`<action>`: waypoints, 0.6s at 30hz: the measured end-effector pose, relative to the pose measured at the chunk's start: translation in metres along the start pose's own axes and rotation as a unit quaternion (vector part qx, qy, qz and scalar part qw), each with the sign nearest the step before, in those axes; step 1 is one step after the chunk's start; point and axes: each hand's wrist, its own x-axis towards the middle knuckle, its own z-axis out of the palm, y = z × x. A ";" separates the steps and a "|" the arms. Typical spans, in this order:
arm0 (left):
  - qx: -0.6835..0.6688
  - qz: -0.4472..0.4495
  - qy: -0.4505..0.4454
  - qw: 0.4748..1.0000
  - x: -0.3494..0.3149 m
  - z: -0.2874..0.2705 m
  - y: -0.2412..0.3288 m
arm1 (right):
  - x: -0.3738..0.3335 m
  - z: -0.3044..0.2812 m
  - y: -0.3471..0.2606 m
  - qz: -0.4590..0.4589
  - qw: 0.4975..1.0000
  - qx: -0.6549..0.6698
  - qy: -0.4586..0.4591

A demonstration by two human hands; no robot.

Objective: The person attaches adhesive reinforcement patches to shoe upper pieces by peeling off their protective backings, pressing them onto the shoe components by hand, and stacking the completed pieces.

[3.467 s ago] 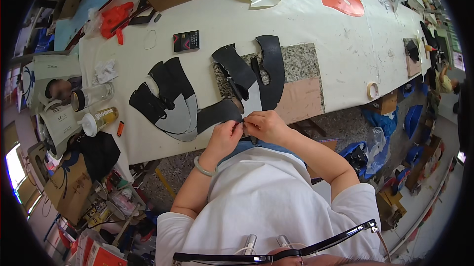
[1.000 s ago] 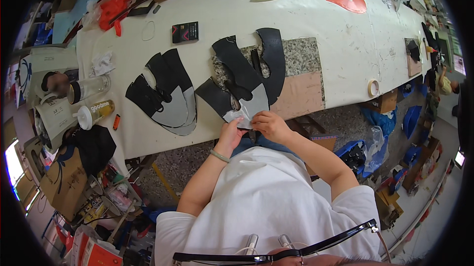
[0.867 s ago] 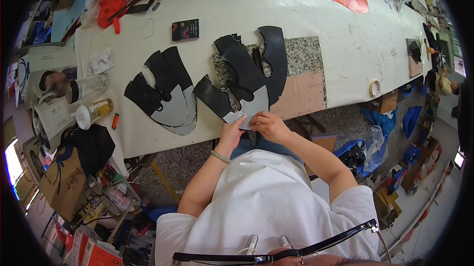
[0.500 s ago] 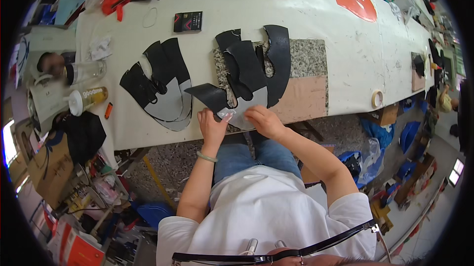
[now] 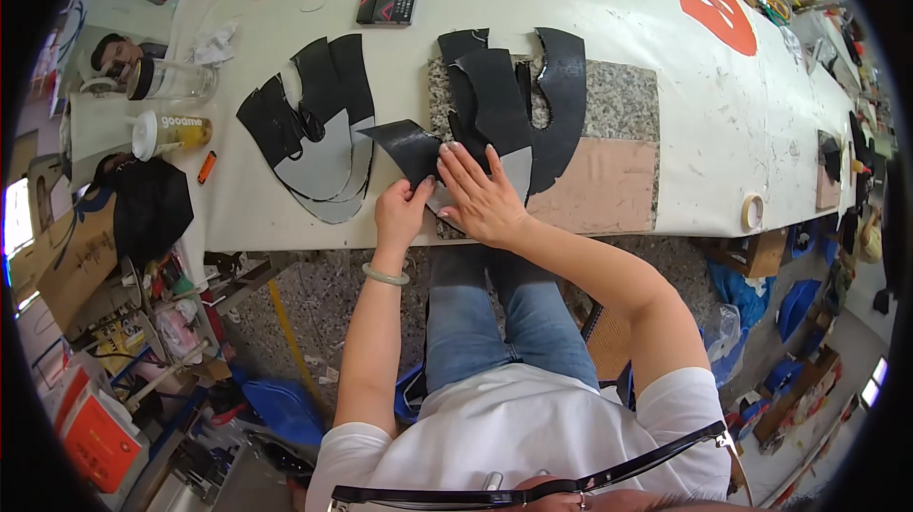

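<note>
A black and grey shoe upper piece (image 5: 499,89) lies at the table's front edge, partly on a speckled stone slab (image 5: 623,98). My right hand (image 5: 483,198) rests flat across its grey toe part, fingers stretched and pointing away from me. With thumb and fingertips, my left hand (image 5: 399,212) pinches the near-left edge, below a raised black flap (image 5: 404,146). What lies beneath my right palm is hidden. A curved black piece (image 5: 563,79) sits on the slab at the right. Several similar black and grey uppers (image 5: 328,84) are stacked to the left.
A tan board (image 5: 609,189) adjoins the slab. Leftward stand a yellow cup with white lid (image 5: 171,135), a glass jar (image 5: 185,81) and an orange lighter (image 5: 206,167). A black box (image 5: 386,6) lies beyond; a tape roll (image 5: 752,212) is near the right front edge.
My right hand has gone from a pinch at the grey part's right edge to lying flat over it. A small white scrap by my left fingers is now out of sight.
</note>
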 end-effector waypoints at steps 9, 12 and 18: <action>-0.025 -0.004 -0.018 1.000 -0.002 -0.005 0.017 | -0.037 0.001 -0.005 -0.097 0.994 -0.003 -0.058; -0.006 -0.006 -0.024 1.000 -0.005 -0.007 0.004 | -0.055 -0.014 0.000 -0.184 0.965 0.102 -0.155; -0.139 -0.018 -0.058 0.989 -0.043 -0.010 0.041 | -0.069 -0.037 -0.007 0.083 0.908 0.410 -0.013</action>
